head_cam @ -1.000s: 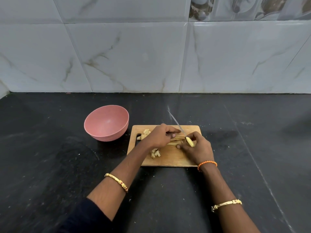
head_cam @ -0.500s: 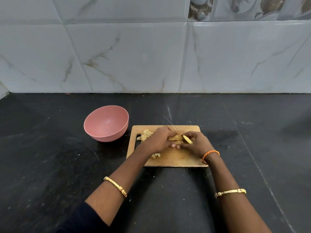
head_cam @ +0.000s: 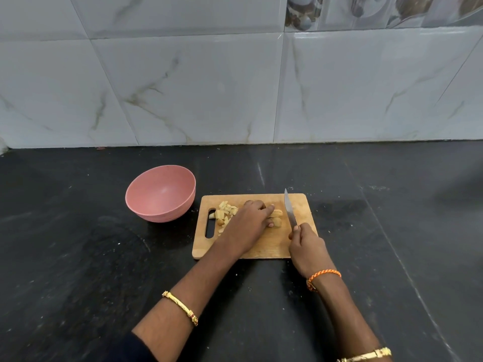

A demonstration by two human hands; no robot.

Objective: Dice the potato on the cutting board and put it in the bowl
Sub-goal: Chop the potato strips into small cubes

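Potato strips (head_cam: 275, 217) lie mid-board (head_cam: 261, 246), pinned under left hand (head_cam: 251, 226), fingers curled to steady them for crosscuts. Right hand (head_cam: 307, 248) closed round knife (head_cam: 290, 209), blade just right of strips, apparently clear. Diced pile (head_cam: 225, 211) at board's left, nearest bowl (head_cam: 160, 193), which looks empty.

We find no readable text, label, brand, number or sign anywhere in this view. The cutting board (head_cam: 266, 246), the bowl (head_cam: 160, 205) and the knife (head_cam: 289, 209) bear no lettering that we can make out. The printed tiles (head_cam: 366, 10) along the top of the wall carry only a blurred picture pattern, with no words.
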